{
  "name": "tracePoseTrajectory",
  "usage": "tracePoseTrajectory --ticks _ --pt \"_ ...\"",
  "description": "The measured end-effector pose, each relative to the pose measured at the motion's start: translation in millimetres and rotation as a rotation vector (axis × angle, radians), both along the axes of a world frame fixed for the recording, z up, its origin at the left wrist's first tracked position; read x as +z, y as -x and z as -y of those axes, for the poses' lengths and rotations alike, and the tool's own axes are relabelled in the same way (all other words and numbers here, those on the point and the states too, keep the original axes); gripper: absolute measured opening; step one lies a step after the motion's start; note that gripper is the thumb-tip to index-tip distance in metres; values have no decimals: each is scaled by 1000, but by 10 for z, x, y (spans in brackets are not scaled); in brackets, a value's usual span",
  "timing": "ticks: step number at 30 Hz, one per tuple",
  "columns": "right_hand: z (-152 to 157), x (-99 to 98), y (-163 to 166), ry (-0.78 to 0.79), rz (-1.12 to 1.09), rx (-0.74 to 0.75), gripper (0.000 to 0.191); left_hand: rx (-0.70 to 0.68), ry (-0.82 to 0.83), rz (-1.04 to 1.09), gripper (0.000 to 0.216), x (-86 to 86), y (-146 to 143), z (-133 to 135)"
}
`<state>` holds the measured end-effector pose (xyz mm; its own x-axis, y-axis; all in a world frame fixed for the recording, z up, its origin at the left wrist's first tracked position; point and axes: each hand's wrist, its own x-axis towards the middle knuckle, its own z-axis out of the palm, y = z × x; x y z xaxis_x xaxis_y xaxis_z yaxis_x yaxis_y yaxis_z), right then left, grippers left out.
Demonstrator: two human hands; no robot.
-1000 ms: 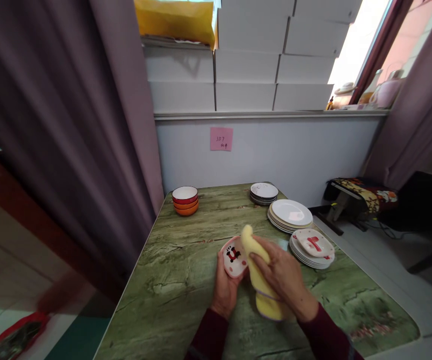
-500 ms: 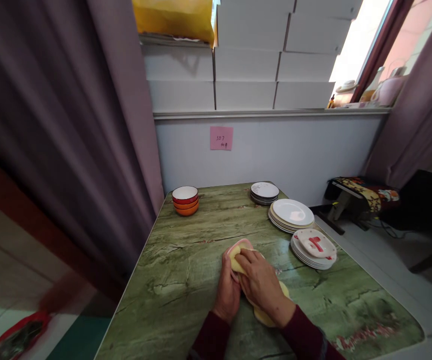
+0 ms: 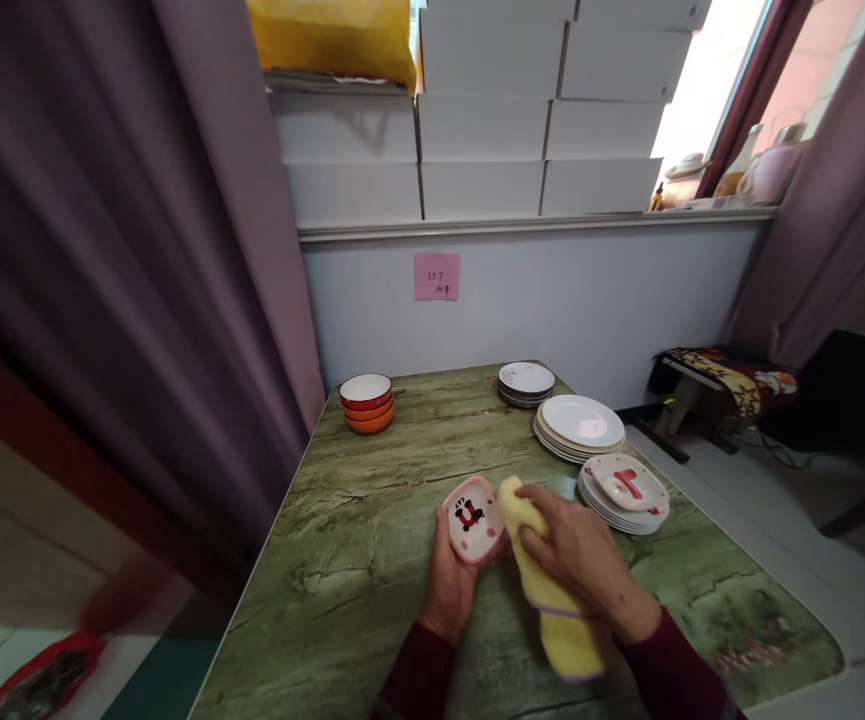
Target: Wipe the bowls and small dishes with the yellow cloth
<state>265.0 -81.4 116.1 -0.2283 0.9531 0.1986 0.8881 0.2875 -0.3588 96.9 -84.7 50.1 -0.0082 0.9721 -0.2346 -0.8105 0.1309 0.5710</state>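
Note:
My left hand (image 3: 448,588) grips a small pink dish (image 3: 472,518) with a red and black cartoon print, tilted up above the green marbled table (image 3: 357,560). My right hand (image 3: 580,560) is closed on a yellow cloth (image 3: 552,600), whose top end touches the dish's right rim while the rest hangs down toward my wrist. Both sleeves are dark red.
Right of my hands sits a stack of white plates topped by a red-patterned dish (image 3: 625,487). Behind it are a larger plate stack (image 3: 580,425) and a small one (image 3: 526,382). Stacked red and orange bowls (image 3: 367,401) stand at the far left. A curtain (image 3: 139,250) hangs left.
The cloth was pressed inside the dish half a second ago; now my right hand has drawn it off to the right, baring the dish's printed face.

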Motion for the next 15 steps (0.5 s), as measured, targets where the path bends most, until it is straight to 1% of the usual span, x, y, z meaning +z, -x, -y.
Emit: tracePoseTrajectory --ticks 2,5,7,9,10,12,15 --pt "0 -23 70 -2 -43 1 47 -34 -58 28 54 11 -19 10" --pt "15 -98 246 63 -53 25 42 -70 -92 27 55 -5 -69 33" --pt "21 -150 364 101 -37 -28 37 -74 -91 -23 54 -28 -106 52" --pt "27 -186 459 110 -36 -95 34 -65 -107 -74 50 -50 -133 67" --pt "31 -196 493 104 -46 -105 32 -64 -112 -84 49 -58 -138 72" --pt "43 -198 536 83 -68 -41 30 -100 -102 -61 51 -70 -135 74" --pt "68 -160 534 88 -54 169 31 -160 -71 10 58 -83 -102 56"
